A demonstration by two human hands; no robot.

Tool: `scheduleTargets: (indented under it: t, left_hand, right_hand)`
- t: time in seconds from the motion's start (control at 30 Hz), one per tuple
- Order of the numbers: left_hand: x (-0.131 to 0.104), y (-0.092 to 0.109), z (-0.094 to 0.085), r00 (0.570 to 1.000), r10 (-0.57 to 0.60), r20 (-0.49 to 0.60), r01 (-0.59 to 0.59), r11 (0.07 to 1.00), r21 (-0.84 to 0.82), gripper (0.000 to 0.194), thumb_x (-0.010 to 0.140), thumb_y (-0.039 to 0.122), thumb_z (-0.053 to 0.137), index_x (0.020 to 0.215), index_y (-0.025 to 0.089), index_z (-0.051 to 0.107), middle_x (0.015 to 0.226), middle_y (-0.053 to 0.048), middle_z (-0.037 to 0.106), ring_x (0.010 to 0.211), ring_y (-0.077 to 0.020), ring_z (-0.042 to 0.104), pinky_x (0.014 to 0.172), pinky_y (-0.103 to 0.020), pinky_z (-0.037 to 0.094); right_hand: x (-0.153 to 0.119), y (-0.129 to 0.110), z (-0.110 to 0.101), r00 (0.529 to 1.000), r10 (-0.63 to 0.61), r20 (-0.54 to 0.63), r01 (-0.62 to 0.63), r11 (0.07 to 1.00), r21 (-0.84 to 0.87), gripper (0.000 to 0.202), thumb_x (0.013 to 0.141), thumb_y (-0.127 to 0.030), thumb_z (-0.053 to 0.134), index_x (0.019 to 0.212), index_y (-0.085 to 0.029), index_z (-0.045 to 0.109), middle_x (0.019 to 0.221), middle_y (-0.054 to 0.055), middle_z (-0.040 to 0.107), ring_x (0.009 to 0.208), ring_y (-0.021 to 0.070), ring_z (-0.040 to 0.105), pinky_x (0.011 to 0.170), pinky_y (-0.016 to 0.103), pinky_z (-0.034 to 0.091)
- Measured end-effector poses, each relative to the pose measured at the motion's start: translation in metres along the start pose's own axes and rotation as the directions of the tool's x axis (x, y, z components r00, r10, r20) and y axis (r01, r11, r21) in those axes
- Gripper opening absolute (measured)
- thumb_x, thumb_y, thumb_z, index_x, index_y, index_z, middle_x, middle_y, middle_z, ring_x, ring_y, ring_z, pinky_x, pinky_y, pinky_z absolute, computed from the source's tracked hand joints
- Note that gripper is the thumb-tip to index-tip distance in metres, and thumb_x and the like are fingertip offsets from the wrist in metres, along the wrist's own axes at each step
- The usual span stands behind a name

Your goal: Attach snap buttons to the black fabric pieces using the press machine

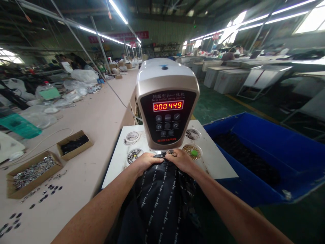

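Dark lettered fabric (158, 200), draped below both hands (147, 160), edge pinched in each (close together), at sewing machine (167, 79)

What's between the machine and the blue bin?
Head view: the white tabletop, with two round wells, the nearer holding gold bits and a green piece.

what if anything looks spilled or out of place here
Loose dark discs and small metal pieces lie scattered on the tabletop, outside the nearer cardboard box; they look spilled, though they may have been put there deliberately.
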State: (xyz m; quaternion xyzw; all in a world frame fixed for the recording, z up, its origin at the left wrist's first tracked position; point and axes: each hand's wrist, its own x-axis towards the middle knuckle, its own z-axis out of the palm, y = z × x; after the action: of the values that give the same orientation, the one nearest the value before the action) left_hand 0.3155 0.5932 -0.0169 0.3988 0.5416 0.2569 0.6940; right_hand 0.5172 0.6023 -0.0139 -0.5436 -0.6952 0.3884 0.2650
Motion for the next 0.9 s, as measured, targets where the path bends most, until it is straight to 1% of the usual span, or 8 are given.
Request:
scheduleTargets:
  t: [0.13,0.2,0.27,0.37,0.43,0.5,0.67,0.9]
  left_hand:
    - [-0.003,0.001,0.002,0.999,0.032,-0.031,-0.03,0.997,0.065,0.05,0.053,0.048,0.085,0.086,0.013,0.073,0.079,-0.007,0.075,0.07,-0.0215,0.067,0.073,-0.033,0.05]
    - [-0.007,0.0,0.003,0.996,0.079,-0.05,-0.072,0.989,0.129,0.047,0.058,0.049,0.082,0.086,0.013,0.073,0.079,-0.006,0.074,0.071,-0.0214,0.066,0.071,-0.032,0.049]
    - [-0.011,-0.002,0.004,0.985,0.152,-0.083,-0.131,0.968,0.216,0.043,0.066,0.053,0.076,0.084,0.014,0.071,0.078,-0.005,0.073,0.072,-0.0212,0.064,0.069,-0.031,0.046]
    - [-0.012,-0.007,0.004,0.939,0.304,-0.164,-0.229,0.903,0.364,0.036,0.075,0.051,0.069,0.081,0.016,0.067,0.08,-0.004,0.07,0.08,-0.0221,0.062,0.071,-0.03,0.042]
    - [-0.009,-0.012,0.003,0.894,0.395,-0.212,-0.274,0.855,0.439,0.031,0.076,0.046,0.068,0.087,0.017,0.065,0.087,-0.004,0.07,0.087,-0.0226,0.061,0.077,-0.03,0.042]
    - [-0.005,-0.016,0.002,0.864,0.45,-0.227,-0.301,0.821,0.484,0.028,0.078,0.042,0.066,0.092,0.019,0.063,0.09,-0.003,0.069,0.088,-0.0218,0.061,0.08,-0.03,0.041]
    - [-0.001,-0.02,0.001,0.845,0.491,-0.211,-0.325,0.785,0.527,0.023,0.081,0.042,0.061,0.087,0.02,0.062,0.084,0.0,0.067,0.083,-0.0203,0.061,0.077,-0.029,0.041]
    - [-0.001,-0.017,0.0,0.85,0.489,-0.193,-0.338,0.789,0.513,0.022,0.078,0.04,0.061,0.083,0.019,0.061,0.078,0.001,0.064,0.079,-0.0197,0.058,0.073,-0.028,0.041]
  right_hand:
    - [-0.003,0.0,0.009,0.996,-0.011,-0.091,0.005,0.998,-0.066,0.028,0.089,-0.043,0.059,0.087,-0.019,0.074,0.083,0.003,0.074,0.077,0.0191,0.064,0.069,0.026,0.04]
    - [-0.004,-0.001,0.013,0.993,-0.002,-0.115,-0.01,0.995,-0.103,0.025,0.09,-0.041,0.058,0.09,-0.021,0.073,0.087,0.003,0.076,0.081,0.0202,0.066,0.07,0.026,0.04]
    - [-0.005,-0.001,0.016,0.991,0.022,-0.129,-0.043,0.986,-0.159,0.025,0.092,-0.041,0.057,0.095,-0.022,0.073,0.091,0.004,0.077,0.086,0.0217,0.067,0.07,0.027,0.039]
    - [-0.006,-0.001,0.019,0.99,0.032,-0.135,-0.067,0.963,-0.262,0.028,0.096,-0.042,0.052,0.102,-0.023,0.071,0.098,0.006,0.077,0.092,0.0243,0.069,0.071,0.028,0.039]
    - [-0.007,-0.001,0.02,0.992,0.031,-0.126,-0.069,0.947,-0.313,0.03,0.098,-0.041,0.048,0.109,-0.023,0.07,0.101,0.008,0.077,0.094,0.0255,0.069,0.071,0.028,0.039]
    - [-0.007,0.0,0.02,0.992,0.038,-0.123,-0.078,0.936,-0.342,0.032,0.1,-0.039,0.047,0.115,-0.022,0.068,0.104,0.01,0.077,0.095,0.0259,0.069,0.072,0.029,0.039]
    - [-0.008,0.0,0.022,0.992,0.027,-0.126,-0.074,0.923,-0.377,0.034,0.102,-0.037,0.044,0.125,-0.022,0.064,0.108,0.011,0.076,0.098,0.0258,0.069,0.077,0.029,0.04]
    - [-0.009,0.002,0.025,0.991,0.016,-0.133,-0.067,0.917,-0.393,0.036,0.104,-0.037,0.041,0.13,-0.022,0.062,0.109,0.011,0.076,0.098,0.0262,0.07,0.076,0.03,0.04]
